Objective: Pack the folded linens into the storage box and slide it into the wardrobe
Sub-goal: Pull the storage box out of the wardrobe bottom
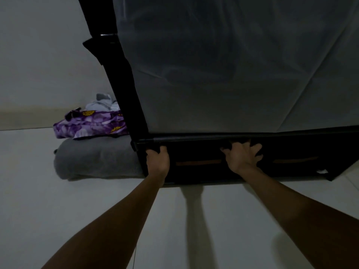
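A black storage box (198, 172) with an orange-brown handle strip sits in the bottom bay of the wardrobe (233, 74), under its black crossbar. My left hand (157, 161) is closed over the box's upper left corner, fingers curled over the rim. Spread against the upper right edge of the same box is my right hand (242, 156), fingertips reaching into the dark gap under the bar. What the box contains is hidden. The wardrobe has a black frame and a grey translucent cover hanging down its front.
A second black box (295, 166) with the same kind of handle fills the bay to the right. Left of the wardrobe a grey cushion (93, 160) lies on the pale floor (77, 210), with purple patterned cloth (91, 124) and white cloth (103, 103) on top.
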